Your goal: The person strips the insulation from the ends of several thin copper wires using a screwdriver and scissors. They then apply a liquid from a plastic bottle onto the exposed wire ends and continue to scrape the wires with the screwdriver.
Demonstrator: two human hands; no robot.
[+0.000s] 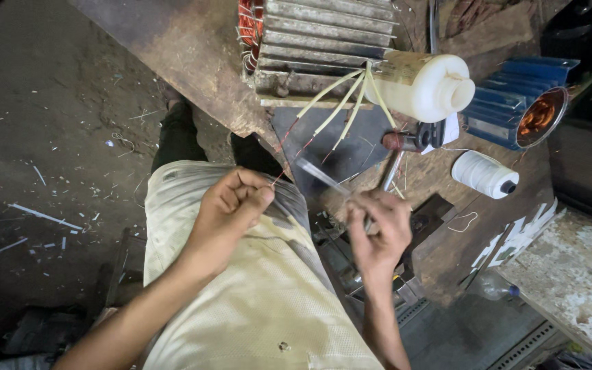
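- The work in hand looks like the dressing of the lead wires of a ribbed grey metal motor stator, which sits at the far end of the rusty brown metal surface, its orange-red copper winding showing at the near-left end.
- Several pale yellow sleeved leads fan out of the stator towards the person, each ending in a thin reddish bare wire.
- The left hand is closed in a fist in front of the person's pale shirt; its grip pinches the thin reddish wire end of the left-most lead between thumb and forefinger, and the lead runs taut from there up to the stator.
- The right hand is curled with the grip narrow around one end of a clear, slim tube-like strip, which points up and left, its free tip near the pinched wire end but apart from it.
- In my judgement the step is bringing the tube and the wire end together; the next move calls for lining up the tube's tip with the fine wire and keeping the lead taut, since the wire is thin and bends easily.
- Beyond the hands stand a white plastic bottle lying on its side just beside the stator, a spool of white thread and a blue finned motor housing.
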